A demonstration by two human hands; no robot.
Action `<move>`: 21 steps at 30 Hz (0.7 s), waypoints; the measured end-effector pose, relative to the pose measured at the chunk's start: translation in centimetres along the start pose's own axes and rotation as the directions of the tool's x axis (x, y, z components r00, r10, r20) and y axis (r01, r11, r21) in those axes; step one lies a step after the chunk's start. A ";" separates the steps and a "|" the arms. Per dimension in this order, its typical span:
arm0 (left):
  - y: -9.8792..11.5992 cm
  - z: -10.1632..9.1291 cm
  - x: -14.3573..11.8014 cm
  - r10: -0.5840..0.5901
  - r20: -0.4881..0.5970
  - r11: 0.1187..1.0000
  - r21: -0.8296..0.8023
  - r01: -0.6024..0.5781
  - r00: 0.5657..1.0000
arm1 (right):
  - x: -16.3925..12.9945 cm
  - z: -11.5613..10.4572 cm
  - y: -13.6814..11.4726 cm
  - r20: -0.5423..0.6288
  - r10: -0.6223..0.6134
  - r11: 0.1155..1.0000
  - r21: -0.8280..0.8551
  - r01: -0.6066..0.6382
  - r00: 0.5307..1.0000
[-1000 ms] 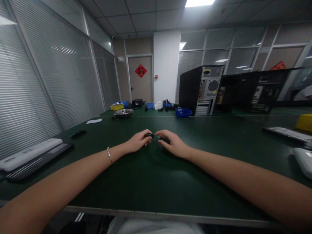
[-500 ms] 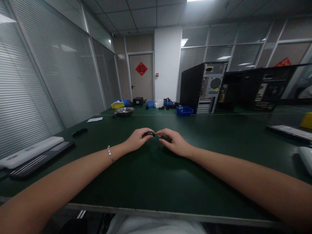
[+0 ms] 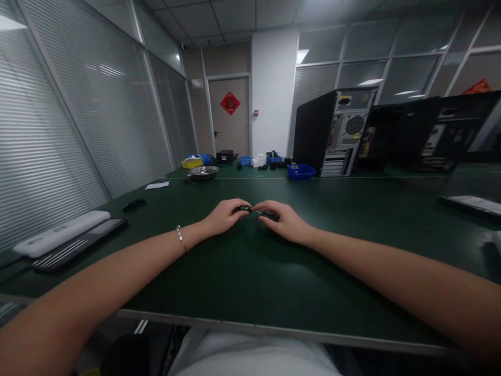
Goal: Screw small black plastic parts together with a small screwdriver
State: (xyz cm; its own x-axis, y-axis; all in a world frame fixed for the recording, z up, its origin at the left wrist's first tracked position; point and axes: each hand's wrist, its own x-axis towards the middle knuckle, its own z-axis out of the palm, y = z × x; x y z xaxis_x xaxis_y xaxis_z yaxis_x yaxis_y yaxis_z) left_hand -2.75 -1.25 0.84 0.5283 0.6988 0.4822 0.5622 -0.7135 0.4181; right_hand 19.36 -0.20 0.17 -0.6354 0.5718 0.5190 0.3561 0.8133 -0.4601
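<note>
Hands: two; held objects: two (one each); bracelet: one.

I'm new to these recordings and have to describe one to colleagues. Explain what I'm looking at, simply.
There is no robot here: these are a person's own bare hands, seen from a camera worn on that person's head, looking forward and down.

The left hand holds a small black-and-green piece; the right hand holds a dark piece. A thin shaft shows between them, but which piece it belongs to is unclear.

Both hands are over a green table. Toward its far side are a round metal dish, a blue bin and a computer tower with its rear panel showing. White paper lies on the left.
</note>
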 end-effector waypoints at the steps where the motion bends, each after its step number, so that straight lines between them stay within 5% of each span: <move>1: -0.1 0.0 0.0 0.009 -0.004 1.000 0.013 -0.009 1.000 | 0.0 0.1 0.1 -0.004 0.007 1.000 0.006 -0.007 1.000; 21: -0.3 0.1 0.0 0.024 -0.033 0.996 0.083 -0.021 0.999 | 0.5 0.2 0.7 0.041 0.078 0.991 0.107 -0.082 0.996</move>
State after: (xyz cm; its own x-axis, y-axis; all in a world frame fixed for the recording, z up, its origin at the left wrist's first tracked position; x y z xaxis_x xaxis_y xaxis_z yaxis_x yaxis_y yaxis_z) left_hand -2.83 -1.05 0.61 0.5203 0.6794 0.5175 0.6017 -0.7216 0.3424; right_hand 19.17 0.64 -0.03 -0.6331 0.6287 0.4516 0.3318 0.7475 -0.5754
